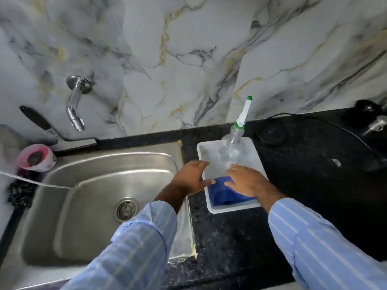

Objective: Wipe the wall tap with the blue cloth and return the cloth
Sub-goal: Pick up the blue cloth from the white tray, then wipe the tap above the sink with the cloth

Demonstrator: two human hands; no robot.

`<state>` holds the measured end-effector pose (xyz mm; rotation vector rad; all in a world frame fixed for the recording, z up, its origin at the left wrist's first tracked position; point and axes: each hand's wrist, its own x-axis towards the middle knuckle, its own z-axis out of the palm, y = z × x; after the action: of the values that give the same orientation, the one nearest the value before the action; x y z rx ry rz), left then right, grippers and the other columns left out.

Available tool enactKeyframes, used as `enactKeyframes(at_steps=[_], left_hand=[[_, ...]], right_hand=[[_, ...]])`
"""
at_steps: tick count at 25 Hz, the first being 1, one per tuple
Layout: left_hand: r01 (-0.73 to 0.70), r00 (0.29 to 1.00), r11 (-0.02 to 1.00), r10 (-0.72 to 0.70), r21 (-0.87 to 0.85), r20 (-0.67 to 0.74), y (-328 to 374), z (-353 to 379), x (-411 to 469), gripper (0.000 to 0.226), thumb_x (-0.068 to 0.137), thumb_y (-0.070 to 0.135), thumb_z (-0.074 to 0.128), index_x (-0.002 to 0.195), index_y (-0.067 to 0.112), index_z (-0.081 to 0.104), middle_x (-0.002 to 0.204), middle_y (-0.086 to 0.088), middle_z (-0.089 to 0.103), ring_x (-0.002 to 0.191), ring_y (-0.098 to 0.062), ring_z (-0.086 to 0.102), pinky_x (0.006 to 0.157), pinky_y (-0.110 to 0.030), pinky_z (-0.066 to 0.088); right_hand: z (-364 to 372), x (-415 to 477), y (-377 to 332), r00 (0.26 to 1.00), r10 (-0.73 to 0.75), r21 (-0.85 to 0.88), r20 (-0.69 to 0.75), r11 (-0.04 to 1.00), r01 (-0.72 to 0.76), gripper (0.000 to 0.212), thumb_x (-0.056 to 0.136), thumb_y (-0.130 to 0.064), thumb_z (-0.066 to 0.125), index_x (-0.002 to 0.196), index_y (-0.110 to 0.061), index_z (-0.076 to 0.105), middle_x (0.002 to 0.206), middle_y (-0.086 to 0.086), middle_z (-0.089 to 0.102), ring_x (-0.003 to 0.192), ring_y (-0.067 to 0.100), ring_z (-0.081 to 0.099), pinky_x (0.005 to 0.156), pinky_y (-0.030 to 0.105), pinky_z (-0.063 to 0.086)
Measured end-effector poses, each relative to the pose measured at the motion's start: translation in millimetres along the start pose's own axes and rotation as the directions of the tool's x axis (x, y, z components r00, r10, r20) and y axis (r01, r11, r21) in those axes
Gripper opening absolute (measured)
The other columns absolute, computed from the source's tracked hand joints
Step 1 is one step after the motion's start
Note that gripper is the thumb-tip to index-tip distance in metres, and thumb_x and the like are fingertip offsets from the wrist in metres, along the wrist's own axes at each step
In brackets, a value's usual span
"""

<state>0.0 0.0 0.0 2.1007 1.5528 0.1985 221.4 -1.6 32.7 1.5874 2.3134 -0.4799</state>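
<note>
The blue cloth (pixel 224 195) lies bunched in the near end of a white tray (pixel 254 155) on the black counter. My right hand (pixel 246 181) rests flat on the cloth, fingers spread. My left hand (pixel 191 177) lies on the tray's left rim, its fingertips touching the cloth's edge. The chrome wall tap (pixel 75 103) sticks out of the marble wall above the steel sink, far to the left of both hands.
A clear spray bottle (pixel 231 143) with a white and green nozzle stands in the far end of the tray. The steel sink (pixel 94 197) fills the left. A squeegee (pixel 62 139) and a pink tub (pixel 36 158) sit behind it. A black cable (pixel 326 120) crosses the counter (pixel 314 185).
</note>
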Motion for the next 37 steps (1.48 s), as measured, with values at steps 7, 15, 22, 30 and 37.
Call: enactKeyframes(at_steps=[7,15,22,30,37], left_hand=[[-0.067,0.989,0.845,-0.012,0.530,0.144,25.0,69.0,40.5,0.043,0.098,0.042,0.050,0.134,0.019,0.059,0.135,-0.005,0.065,0.147,-0.030,0.030,0.123,-0.053,-0.003],[0.007,0.998,0.853,-0.036,0.522,0.046,40.6,71.3,45.1,0.026,0.093,0.034,0.058,0.110,0.023,0.074,0.107,-0.001,0.072,0.117,-0.026,0.053,0.124,-0.049,0.008],[0.169,0.982,0.986,-0.169,-0.012,-0.082,53.2,16.0,31.4,0.021,0.086,0.025,0.062,0.104,0.019,0.071,0.102,-0.009,0.074,0.105,-0.030,0.061,0.097,-0.037,0.046],[0.093,0.974,0.987,-0.118,-0.134,-0.193,32.2,-85.8,2.9,0.020,0.086,0.013,0.062,0.104,0.018,0.068,0.101,-0.007,0.072,0.088,-0.025,0.065,0.071,-0.030,0.050],[0.076,0.898,0.976,-0.155,-0.203,-0.412,-14.2,-194.3,-30.5,0.024,0.080,0.011,0.065,0.103,0.015,0.072,0.096,-0.007,0.075,0.089,-0.026,0.067,0.075,-0.028,0.052]], right_hand=[[53.8,23.0,61.1,0.988,0.144,-0.066,0.061,0.988,-0.140,0.035,0.112,-0.015,0.051,0.146,-0.008,0.053,0.149,0.009,0.048,0.131,0.028,0.059,0.110,0.038,0.050],[48.7,29.7,62.8,0.988,0.149,-0.144,0.040,0.979,-0.142,0.026,0.107,-0.015,0.057,0.131,-0.011,0.065,0.132,0.009,0.059,0.120,0.031,0.064,0.098,0.039,0.054],[-14.0,7.2,49.5,0.971,0.170,-0.125,0.171,0.981,-0.150,0.035,0.106,-0.024,0.061,0.138,-0.011,0.061,0.135,0.014,0.066,0.121,0.034,0.068,0.096,0.038,0.054],[-106.6,-10.0,-9.6,0.978,0.202,-0.039,0.041,0.979,-0.201,0.034,0.107,-0.018,0.054,0.138,-0.010,0.064,0.134,0.014,0.066,0.114,0.033,0.066,0.089,0.036,0.050],[-186.0,10.8,-94.3,0.997,0.040,-0.148,-0.059,0.988,-0.048,0.026,0.104,-0.014,0.055,0.126,-0.009,0.069,0.126,0.013,0.070,0.115,0.034,0.069,0.082,0.036,0.050]])
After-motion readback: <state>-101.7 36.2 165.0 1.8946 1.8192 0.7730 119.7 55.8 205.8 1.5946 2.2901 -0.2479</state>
